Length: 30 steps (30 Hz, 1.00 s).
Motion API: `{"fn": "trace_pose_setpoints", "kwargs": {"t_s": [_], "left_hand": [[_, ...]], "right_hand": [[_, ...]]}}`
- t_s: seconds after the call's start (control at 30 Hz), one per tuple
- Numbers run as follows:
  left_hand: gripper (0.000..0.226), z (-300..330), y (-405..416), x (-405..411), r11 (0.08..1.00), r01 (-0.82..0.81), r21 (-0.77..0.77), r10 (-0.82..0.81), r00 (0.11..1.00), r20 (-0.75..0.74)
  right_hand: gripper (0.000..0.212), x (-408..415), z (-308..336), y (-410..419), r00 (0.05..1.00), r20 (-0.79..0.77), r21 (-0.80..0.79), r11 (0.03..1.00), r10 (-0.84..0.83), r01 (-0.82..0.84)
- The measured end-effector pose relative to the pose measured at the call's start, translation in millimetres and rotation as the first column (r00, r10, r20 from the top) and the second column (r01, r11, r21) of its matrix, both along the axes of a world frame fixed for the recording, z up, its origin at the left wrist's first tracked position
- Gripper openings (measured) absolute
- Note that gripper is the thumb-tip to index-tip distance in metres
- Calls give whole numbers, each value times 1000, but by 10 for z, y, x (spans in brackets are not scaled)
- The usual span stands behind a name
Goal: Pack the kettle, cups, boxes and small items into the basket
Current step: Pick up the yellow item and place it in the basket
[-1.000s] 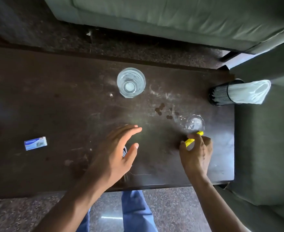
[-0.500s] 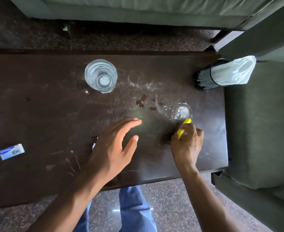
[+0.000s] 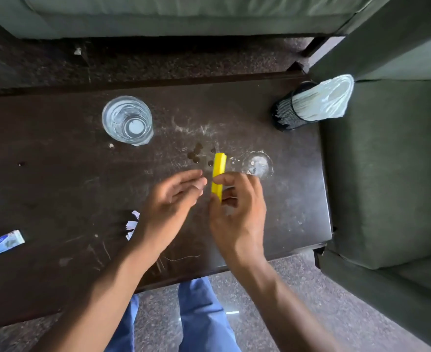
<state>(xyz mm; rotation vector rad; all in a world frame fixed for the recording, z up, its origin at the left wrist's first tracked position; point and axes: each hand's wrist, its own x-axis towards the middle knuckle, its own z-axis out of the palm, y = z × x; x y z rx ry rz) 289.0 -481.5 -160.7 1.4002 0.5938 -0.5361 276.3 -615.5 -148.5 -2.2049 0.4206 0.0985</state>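
My right hand (image 3: pixel 237 209) holds a narrow yellow item (image 3: pixel 218 171) upright above the dark table (image 3: pixel 57 179), gripping its lower half. My left hand (image 3: pixel 168 199) is beside it on the left, fingers apart, fingertips close to the yellow item but holding nothing. A clear drinking glass (image 3: pixel 127 120) stands at the back of the table. A small clear lid or dish (image 3: pixel 257 164) lies just right of the yellow item. A small blue-and-white box (image 3: pixel 4 243) lies at the left edge. No basket or kettle is in view.
A black mesh holder (image 3: pixel 287 115) with a white plastic-wrapped bundle (image 3: pixel 323 101) stands at the back right corner. Several small dark bits (image 3: pixel 196 154) lie mid-table. White paper scraps (image 3: pixel 132 224) show behind my left wrist. Green sofas border the far and right sides.
My right hand lifted the yellow item off the table and turned it upright, moving left. My left hand came off the table toward it.
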Motion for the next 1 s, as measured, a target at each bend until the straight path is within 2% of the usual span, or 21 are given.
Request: {"fn": "trace_pose_setpoints", "kwargs": {"t_s": [0.07, 0.17, 0.23, 0.3, 0.37, 0.47, 0.6, 0.7, 0.83, 0.93, 1.0], "left_hand": [[10, 12, -7, 13, 990, -85, -109, 75, 993, -94], [18, -24, 25, -46, 972, -150, -181, 120, 978, -171], [19, -50, 51, -96, 971, -187, -152, 159, 971, -176], [30, -73, 69, -132, 971, -226, -75, 210, 962, -172], [30, -97, 133, -149, 963, -268, -20, 261, 952, -162], [26, -115, 288, -154, 943, -333, -17, 329, 937, -121], [28, -167, 504, -153, 937, -333, 111, 341, 938, -62], [29, -220, 659, -165, 922, -331, 199, 346, 937, -47], [27, -265, 840, -244, 909, -360, 211, 376, 926, -40], [25, -286, 943, -312, 902, -376, 213, 396, 916, -61], [22, -286, 999, -356, 895, -400, 195, 421, 904, -78]], "right_hand": [[27, -43, 18, 102, 999, 15, 32, 999, 38, -38], [25, -128, -14, 233, 996, 12, 89, 992, 83, -84], [25, -185, -53, 291, 995, -1, 145, 984, 102, -101], [27, -231, -96, 322, 991, 6, 173, 975, 137, -136], [26, -251, -127, 333, 982, 18, 154, 970, 189, -190], [22, -248, -174, 318, 962, 35, 72, 960, 270, -272], [26, -170, -332, 362, 911, -139, 8, 921, 388, -391], [36, -151, -496, 495, 786, -290, -81, 805, 546, -588], [55, -254, -640, 727, 607, -368, -134, 606, 704, -784], [59, -343, -704, 882, 547, -392, -192, 516, 740, -835], [57, -392, -739, 968, 538, -396, -220, 492, 744, -842]]}}
